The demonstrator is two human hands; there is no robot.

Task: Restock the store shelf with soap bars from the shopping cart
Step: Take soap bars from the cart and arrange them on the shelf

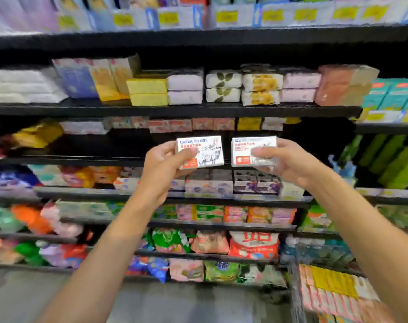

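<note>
So both hands were up at once, each with a soap box raised in front of the shelves. The left hand [162,165] pinched the left box [199,152] by its left end, thumb across the printed face and fingers curled behind; the right hand [289,160] gripped the right box [253,150] from its right end the same way. The boxes sat side by side, close but apart, long axes level and running left to right, faces turned toward the camera. Straight behind them lay the dark gap [128,145] on the shelf, with a thin row of packs at the back and more room toward the left. Neither hand looked nearer; both boxes hung level with that opening, so the placing looked like a straight push forward. The cart [333,292] stood low at the right, well below the hands, packs inside it.
</note>
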